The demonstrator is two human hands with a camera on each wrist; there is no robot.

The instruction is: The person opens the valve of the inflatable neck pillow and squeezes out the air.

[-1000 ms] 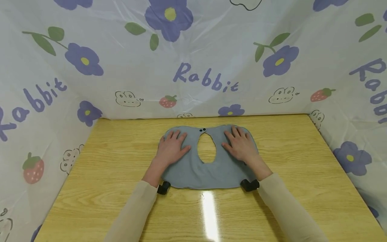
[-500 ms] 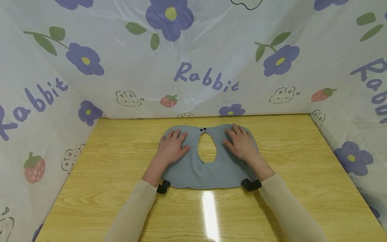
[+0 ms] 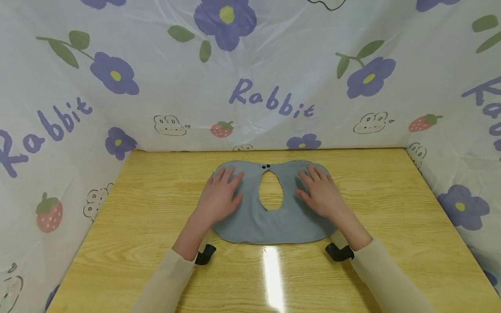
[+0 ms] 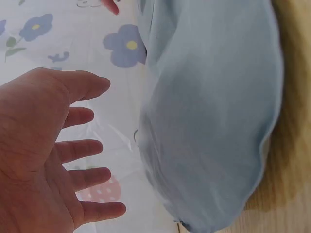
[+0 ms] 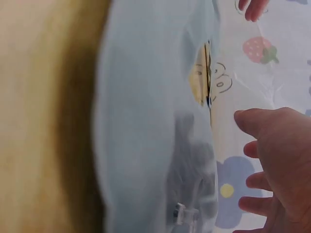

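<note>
A grey-blue bib [image 3: 270, 228] lies spread on the wooden table, its oval neck opening in the middle and two dark snap fasteners [image 3: 266, 167] meeting at the top. My left hand [image 3: 219, 198] hovers over the bib's left side, and in the left wrist view its fingers [image 4: 82, 150] are straight and apart from the cloth. Over the right side is my right hand [image 3: 322, 195], fingers spread; the right wrist view shows a gap between this hand [image 5: 286, 165] and the bib [image 5: 136, 121], with its shadow on the fabric. Neither hand holds anything.
The wooden table [image 3: 129, 243] is enclosed at the back and sides by a white sheet [image 3: 188, 95] printed with flowers, strawberries and rabbits. Black wrist camera mounts [image 3: 339, 252] sit at the inner side of each wrist. A light reflection shows on the table's front part.
Both hands have lifted off the bib and drawn back slightly toward the body, the right one also outward. The bib lies in the same place. The head view has shifted a little.
</note>
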